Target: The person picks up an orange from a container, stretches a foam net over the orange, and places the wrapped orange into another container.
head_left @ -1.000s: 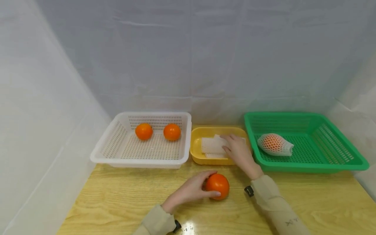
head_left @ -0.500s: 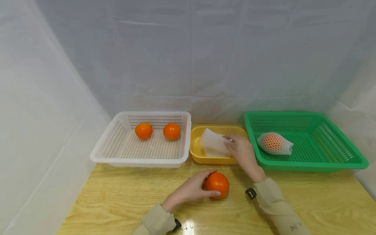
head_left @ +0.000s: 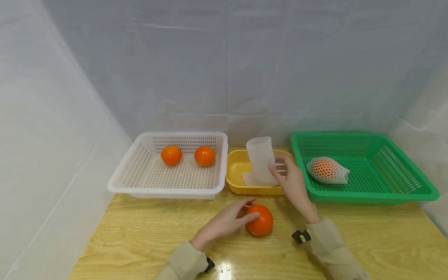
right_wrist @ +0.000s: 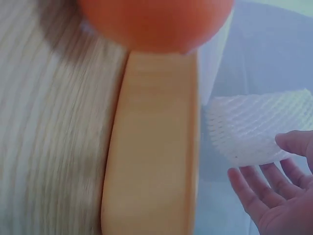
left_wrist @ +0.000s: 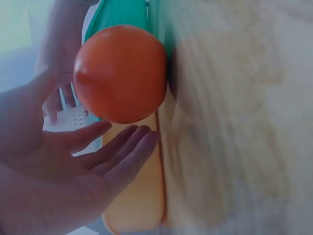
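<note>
On the table in the head view sits a smooth, round orange fruit (head_left: 264, 222). My left hand (head_left: 226, 222) is at its left side, thumb over the fruit. In the left wrist view the fingers (left_wrist: 124, 159) are loosely extended, with a gap to the fruit (left_wrist: 122, 73). My right hand (head_left: 293, 182) pinches a white foam net sleeve (head_left: 261, 157), held up above the yellow tray (head_left: 235, 171). The right wrist view shows the sleeve (right_wrist: 261, 127) between thumb and fingers, its mesh mouth pointing away from the hand. More white netting (head_left: 248, 179) lies in the tray.
Left of the tray stands a white basket (head_left: 168, 191) with two orange fruits (head_left: 171, 155) in it. A green basket (head_left: 371, 197) at the right holds one fruit in a foam net sleeve (head_left: 327, 171). A white sheet (head_left: 224, 70) hangs behind.
My right hand has lifted the foam net sleeve from the tray and turned it upright. My left hand's fingers have loosened from the fruit, which stays in place.
</note>
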The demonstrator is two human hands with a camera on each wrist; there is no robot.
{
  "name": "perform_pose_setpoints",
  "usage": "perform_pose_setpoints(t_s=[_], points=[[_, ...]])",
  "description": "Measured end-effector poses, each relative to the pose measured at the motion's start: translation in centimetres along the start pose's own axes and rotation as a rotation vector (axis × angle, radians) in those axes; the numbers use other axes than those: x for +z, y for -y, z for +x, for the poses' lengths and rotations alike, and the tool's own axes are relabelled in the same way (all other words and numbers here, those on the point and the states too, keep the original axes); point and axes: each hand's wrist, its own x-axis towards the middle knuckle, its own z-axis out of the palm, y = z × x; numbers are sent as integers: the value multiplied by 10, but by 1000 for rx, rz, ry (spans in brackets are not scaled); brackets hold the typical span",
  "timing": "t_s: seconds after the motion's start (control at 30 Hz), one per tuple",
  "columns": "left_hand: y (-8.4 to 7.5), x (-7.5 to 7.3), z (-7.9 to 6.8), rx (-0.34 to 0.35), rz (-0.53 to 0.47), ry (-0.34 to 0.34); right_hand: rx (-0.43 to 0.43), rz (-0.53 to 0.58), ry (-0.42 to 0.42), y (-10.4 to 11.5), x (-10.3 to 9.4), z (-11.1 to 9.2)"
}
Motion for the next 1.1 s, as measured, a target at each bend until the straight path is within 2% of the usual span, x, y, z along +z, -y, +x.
perform_pose_setpoints(t_s=[0.13, 0.33, 0.5, 0.67, 0.8, 0.97, 1.1], points=[[-3, -6, 3, 43, -109, -95, 41, 124, -10, 7, -2, -7], [-11, -10, 13, 132, -215, -304, 46, 396, -10, 16, -3, -17], [-19, -9, 19, 156, -387, -397, 62, 529, -14, 23, -2, -26], [-26, -6, 22, 165, -506, -507, 55, 516, -18, 25, 3, -34], [-30, -4, 24, 141, -600, -575, 7, 398, -33, 23, 8, -37], [-33, -4, 27, 70, -752, -593, -93, 248, -10, 24, 13, -42], [-35, -4, 27, 19, -904, -597, -142, 217, 36, 27, 14, -45]])
